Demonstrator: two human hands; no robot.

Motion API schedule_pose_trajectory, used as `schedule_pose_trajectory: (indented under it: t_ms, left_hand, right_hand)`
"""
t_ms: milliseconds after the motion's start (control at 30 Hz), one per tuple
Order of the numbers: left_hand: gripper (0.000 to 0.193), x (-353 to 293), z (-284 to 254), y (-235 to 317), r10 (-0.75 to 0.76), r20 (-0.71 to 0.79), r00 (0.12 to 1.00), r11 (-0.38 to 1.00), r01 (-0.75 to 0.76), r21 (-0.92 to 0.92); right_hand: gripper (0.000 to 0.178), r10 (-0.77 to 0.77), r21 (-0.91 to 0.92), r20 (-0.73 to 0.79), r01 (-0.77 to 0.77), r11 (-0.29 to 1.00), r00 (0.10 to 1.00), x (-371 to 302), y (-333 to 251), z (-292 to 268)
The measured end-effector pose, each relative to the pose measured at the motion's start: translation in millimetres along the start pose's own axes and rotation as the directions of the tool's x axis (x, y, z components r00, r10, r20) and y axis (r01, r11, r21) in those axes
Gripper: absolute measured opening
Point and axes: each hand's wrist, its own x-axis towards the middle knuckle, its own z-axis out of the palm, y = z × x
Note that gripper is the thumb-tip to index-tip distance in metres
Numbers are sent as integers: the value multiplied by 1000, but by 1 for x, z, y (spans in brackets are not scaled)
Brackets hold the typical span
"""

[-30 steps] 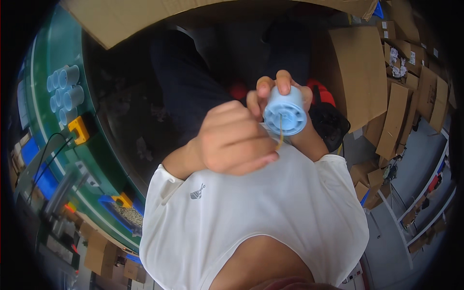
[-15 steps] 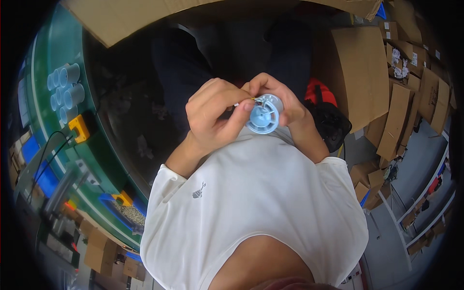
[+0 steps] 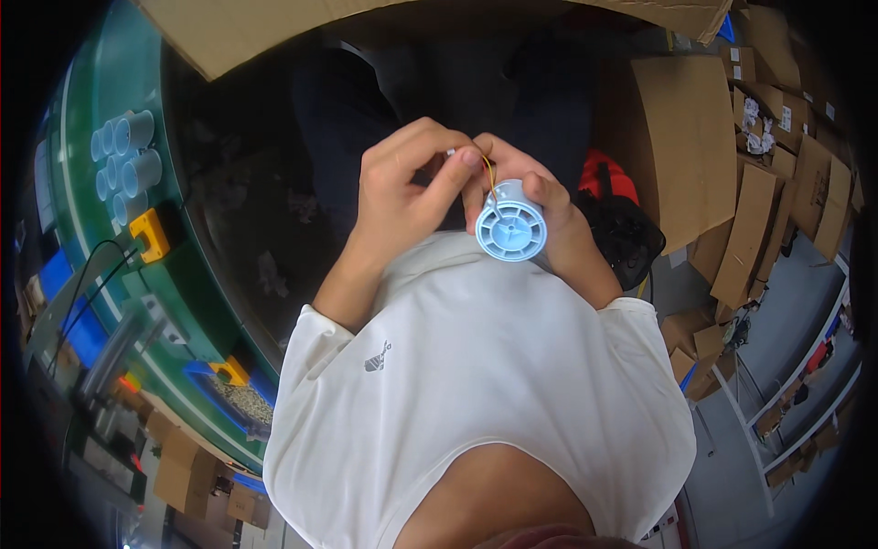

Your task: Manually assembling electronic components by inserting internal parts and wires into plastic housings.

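Observation:
A light-blue round plastic housing [image 3: 510,236] with spokes like a fan's sits in front of my chest. My right hand [image 3: 558,215] wraps round its side, the thumb lying along the upper rim. Thin yellow and dark wires [image 3: 491,176] come out of the housing's upper edge and run to my left hand [image 3: 402,188]. There the thumb and index finger pinch the wire end, where a small white connector [image 3: 451,153] shows in part. The other left fingers are curled, and the tips of the right fingers are partly hidden behind the left hand.
On the green conveyor [image 3: 119,265] at the left stand several light-blue cups [image 3: 142,171], beside a yellow bracket [image 3: 149,236]. Large cardboard boxes [image 3: 686,146] stand at the right, with a red and black bag [image 3: 617,220] before them. A cardboard flap [image 3: 274,27] spans the top.
The housing has turned so its spoked face shows more fully, and shifted slightly right. My left hand has drawn the wires up and away from it, so they now stretch visibly.

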Motion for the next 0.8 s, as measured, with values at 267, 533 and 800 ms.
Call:
schedule_pose_trajectory:
  t_ms: [267, 533, 800]
  left_hand:
    - [8, -22, 0, -60, -396, -25, 918, 882, 372, -289]
    - [18, -35, -14, -108, -520, 70, 851, 661, 453, -598]
    - [37, -78, -69, -101, -668, -308, 677, 646, 323, -691]
  right_hand:
    - [78, -15, -92, -342, -18, 996, 939, 20, 11, 14]
    - [40, -16, -421, -309, -122, 899, 951, 61, 26, 16]
    - [42, -62, -906, 219, 227, 358, 974, 230, 1, 125]
